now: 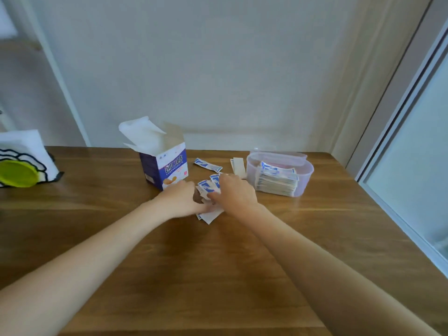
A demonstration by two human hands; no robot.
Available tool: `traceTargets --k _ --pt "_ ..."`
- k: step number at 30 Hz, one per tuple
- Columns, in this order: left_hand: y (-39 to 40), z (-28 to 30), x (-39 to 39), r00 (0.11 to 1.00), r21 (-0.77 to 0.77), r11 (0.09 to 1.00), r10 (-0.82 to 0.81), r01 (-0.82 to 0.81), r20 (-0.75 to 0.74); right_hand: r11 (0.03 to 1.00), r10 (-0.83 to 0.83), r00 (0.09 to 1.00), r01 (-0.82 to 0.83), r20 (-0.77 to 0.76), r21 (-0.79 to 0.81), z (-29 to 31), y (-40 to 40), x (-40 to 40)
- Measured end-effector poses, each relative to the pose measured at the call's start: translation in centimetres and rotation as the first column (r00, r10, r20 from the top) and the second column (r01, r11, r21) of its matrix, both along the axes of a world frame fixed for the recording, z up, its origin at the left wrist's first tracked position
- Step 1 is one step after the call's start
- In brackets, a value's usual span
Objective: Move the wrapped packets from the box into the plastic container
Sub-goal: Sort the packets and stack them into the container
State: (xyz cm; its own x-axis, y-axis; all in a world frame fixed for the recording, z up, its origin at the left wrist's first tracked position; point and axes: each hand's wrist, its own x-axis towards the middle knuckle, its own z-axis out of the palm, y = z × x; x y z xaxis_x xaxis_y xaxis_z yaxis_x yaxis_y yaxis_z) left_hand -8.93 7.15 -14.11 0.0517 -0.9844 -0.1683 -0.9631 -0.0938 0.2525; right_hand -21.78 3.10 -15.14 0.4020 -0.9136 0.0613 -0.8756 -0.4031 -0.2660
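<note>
Both hands meet over a loose pile of packets [209,187] on the table [218,263]: the left hand [184,198] and right hand [234,192] look curled around them, though the blur hides the fingers. Thin packets could slip out or scatter if the hands squeeze too loosely. The box [164,166] stands open, its inside hidden; the tub [278,173] already holds a thick stack, and more packets lie between them.

Soft even daylight, brighter near the window [412,146]; faint shadows, slight overall blur, wide-angle bending at edges.
</note>
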Motion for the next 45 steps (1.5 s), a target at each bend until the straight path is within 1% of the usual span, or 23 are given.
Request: traceTargets --k 2,5,10,12,14,17,21,26,29,33,35,37,38,39,40,41,42,43,44,45 --pt "0.5 -0.7 -0.3 1.000 0.013 1.000 0.005 -0.005 0.027 1.000 -0.023 0.999 0.022 -0.029 -0.009 -0.7 0.1 0.8" --pt "0.7 -0.9 -0.6 0.997 0.012 0.999 0.047 -0.048 0.061 0.998 -0.047 0.998 0.046 0.038 0.036 -1.0 -0.2 0.8" --pt "0.9 -0.6 -0.5 1.000 -0.004 1.000 -0.019 0.019 -0.025 0.991 0.016 0.984 -0.039 0.178 0.125 -0.9 0.2 -1.3" --pt "1.1 -0.6 -0.4 0.998 -0.010 0.999 -0.038 0.038 -0.050 0.980 0.042 0.983 -0.076 0.181 0.182 -0.6 0.5 -2.6" --pt "1.1 -0.6 -0.1 0.995 -0.001 0.999 -0.050 0.050 -0.083 0.972 0.067 0.989 -0.094 0.132 0.215 -0.2 0.6 -3.7" --pt "1.1 -0.4 0.4 0.989 0.035 0.999 -0.036 0.042 -0.145 0.972 0.076 0.993 -0.095 0.096 0.213 0.4 0.3 -4.3" --pt "1.1 -0.1 0.2 0.986 0.053 0.998 -0.031 0.040 -0.164 0.983 0.047 0.995 -0.061 0.086 0.173 0.4 0.1 -3.0" --pt "0.9 -0.2 -0.1 0.980 0.069 0.997 -0.019 0.033 -0.197 0.987 0.083 0.984 -0.103 0.158 0.124 -0.3 0.5 -1.9" --pt "0.8 -0.2 -0.2 0.974 0.099 0.995 -0.002 0.025 -0.227 0.981 0.042 0.973 -0.082 0.226 0.174 -0.3 0.6 -2.5" --pt "0.6 -0.2 0.1 0.969 0.122 0.992 -0.002 0.033 -0.246 0.968 -0.066 0.901 -0.046 0.428 0.247 0.7 0.5 -4.4" --pt "0.5 -0.1 0.4 0.966 0.129 0.991 0.003 0.031 -0.258 0.961 -0.132 0.855 -0.013 0.502 0.275 1.5 0.1 -5.4" --pt "0.4 -0.2 0.5 0.960 0.127 0.992 0.012 0.024 -0.280 0.948 -0.201 0.786 0.007 0.584 0.317 2.2 -0.3 -6.4" --pt "0.3 -0.2 0.6 0.956 0.122 0.992 0.020 0.017 -0.293 0.936 -0.228 0.756 -0.004 0.614 0.352 2.5 -0.4 -6.8" --pt "0.3 -0.1 0.7 0.952 0.119 0.993 0.026 0.011 -0.305 0.922 -0.240 0.746 -0.026 0.621 0.387 2.6 -0.5 -7.2" --pt "0.3 -0.1 0.7 0.949 0.120 0.993 0.028 0.010 -0.315 0.906 -0.237 0.760 -0.052 0.605 0.420 2.8 -0.4 -7.4" --pt "0.2 -0.1 0.7 0.946 0.123 0.992 0.029 0.012 -0.324 0.890 -0.216 0.797 -0.076 0.564 0.449 2.7 -0.3 -7.5" --pt "0.2 -0.1 0.7 0.943 0.125 0.992 0.029 0.013 -0.331 0.883 -0.177 0.856 -0.080 0.486 0.463 2.6 -0.2 -7.5" --pt "0.1 -0.1 0.8 0.941 0.124 0.992 0.031 0.011 -0.337 0.890 -0.119 0.921 -0.067 0.372 0.452 2.5 -0.1 -7.3" --pt "0.1 -0.1 0.8 0.939 0.121 0.993 0.036 0.006 -0.342 0.906 -0.063 0.966 -0.050 0.252 0.419 2.3 0.0 -7.1" --pt "0.1 0.0 0.8 0.938 0.114 0.994 0.042 -0.002 -0.345 0.925 -0.024 0.987 -0.040 0.161 0.378 2.2 0.0 -6.8"
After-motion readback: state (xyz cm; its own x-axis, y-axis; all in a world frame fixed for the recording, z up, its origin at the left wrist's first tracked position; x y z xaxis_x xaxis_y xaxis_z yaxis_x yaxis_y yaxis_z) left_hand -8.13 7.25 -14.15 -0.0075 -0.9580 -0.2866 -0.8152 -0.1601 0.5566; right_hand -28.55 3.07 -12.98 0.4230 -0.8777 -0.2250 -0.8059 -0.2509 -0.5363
